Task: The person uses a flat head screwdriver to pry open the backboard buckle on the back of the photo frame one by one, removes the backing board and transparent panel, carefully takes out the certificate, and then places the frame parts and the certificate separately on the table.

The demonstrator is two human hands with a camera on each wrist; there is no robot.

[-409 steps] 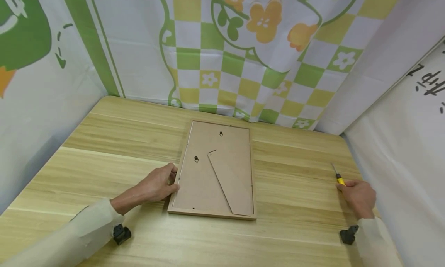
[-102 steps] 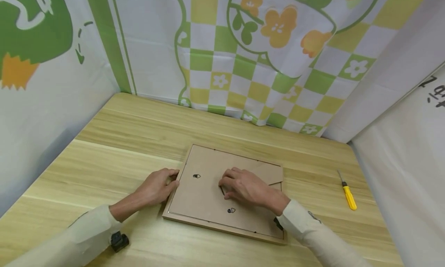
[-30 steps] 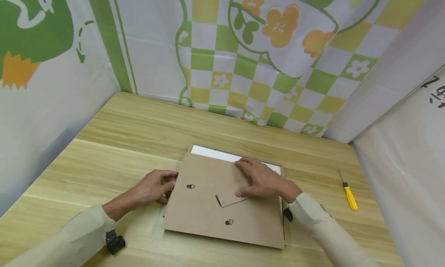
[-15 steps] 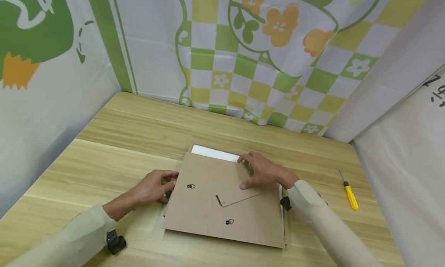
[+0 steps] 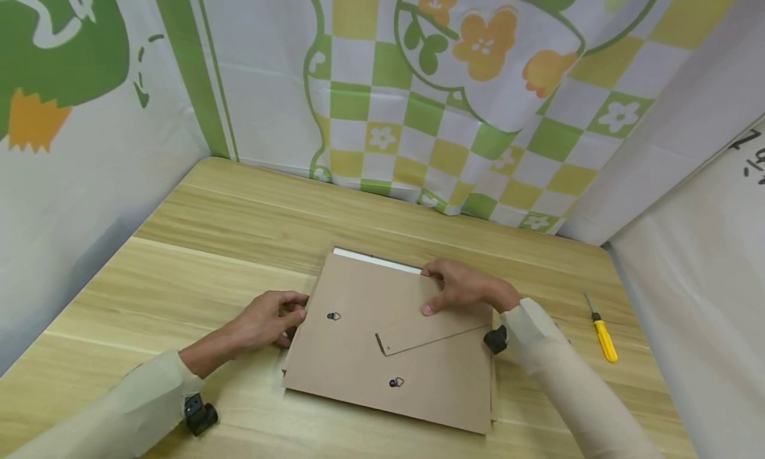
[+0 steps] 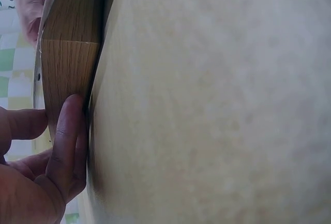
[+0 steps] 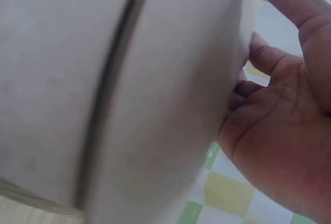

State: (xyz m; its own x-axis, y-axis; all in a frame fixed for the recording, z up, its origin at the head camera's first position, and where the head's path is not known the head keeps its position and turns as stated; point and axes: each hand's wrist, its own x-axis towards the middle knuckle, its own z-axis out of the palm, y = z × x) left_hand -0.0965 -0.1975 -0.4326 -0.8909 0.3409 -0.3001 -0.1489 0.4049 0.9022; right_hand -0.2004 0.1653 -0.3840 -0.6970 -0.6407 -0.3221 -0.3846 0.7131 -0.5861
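Observation:
A brown backing board (image 5: 352, 299) with two hanging rings and an easel leg lies over a wooden picture frame (image 6: 70, 69), not seated inside it. Its near edge overhangs the frame. A white strip (image 5: 376, 261) shows along the far side. My right hand (image 5: 463, 287) grips the board's far edge, thumb on top and fingers over the edge. At the left side my left hand (image 5: 263, 323) holds the frame; in the left wrist view its fingers lie against the wooden side.
On the wooden table (image 5: 239, 246), a screwdriver (image 5: 605, 339) with a yellow handle lies at the right. A patterned curtain (image 5: 406, 113) hangs behind the table, with pale cloth walls on both sides.
Earlier the right hand held the screwdriver, since laid down. The frame was turned, then the board came out towards me. Lately the board shifted slightly right and tilted, narrowing the white strip.

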